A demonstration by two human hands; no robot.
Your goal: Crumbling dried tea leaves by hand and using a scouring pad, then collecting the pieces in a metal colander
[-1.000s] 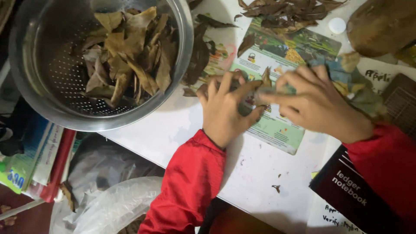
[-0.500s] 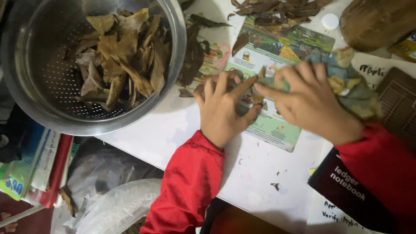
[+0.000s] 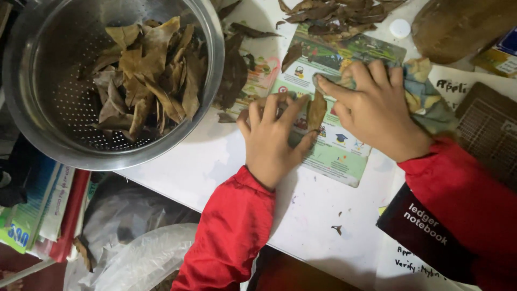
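Observation:
A dry brown leaf [image 3: 316, 110] lies on a green printed card [image 3: 344, 159] on the white table. My left hand [image 3: 272, 140] pins the leaf's lower end, with its fingers spread over the card. My right hand [image 3: 377, 108] grips a bunched, faded multicoloured cloth [image 3: 428, 97] and presses it on the leaf's upper tip. Both sleeves are red. A steel colander [image 3: 32, 137] at the upper left holds several dry brown leaves [image 3: 151, 70].
More dry leaves [image 3: 334, 13] are heaped at the table's far edge, with a dark one [image 3: 234, 70] beside the colander. A white cap [image 3: 399, 28], a brown rounded object [image 3: 463, 27], a brown mat [image 3: 490, 134] and a black notebook [image 3: 425, 231] lie at the right. Books [image 3: 37, 210] and a plastic bag [image 3: 140, 258] sit below left.
My right hand has slid the cloth up along the leaf, away from my left hand. My left hand stays on the leaf's lower end.

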